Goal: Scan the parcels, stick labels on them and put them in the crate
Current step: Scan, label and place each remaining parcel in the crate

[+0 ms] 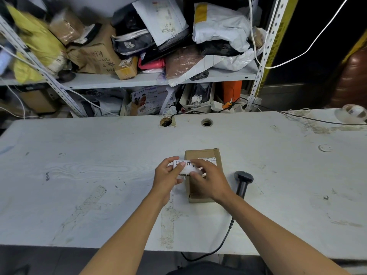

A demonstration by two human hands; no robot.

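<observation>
A small brown cardboard parcel (205,155) lies on the white table (99,165), with a printed slip on its top. Just above its left side I hold a white label (183,164) with large black characters. My left hand (168,179) pinches the label's left edge. My right hand (208,179) pinches its right part and covers most of the parcel's top. A black handheld scanner (243,180) lies on the table right of the parcel, its cable running off the front edge. No crate is in view.
Behind the table a metal shelf (139,79) is piled with boxes and mailer bags. A roll of labels (351,114) sits at the far right corner. Two cable holes (206,122) pierce the table's back edge, and cables trail across the right side.
</observation>
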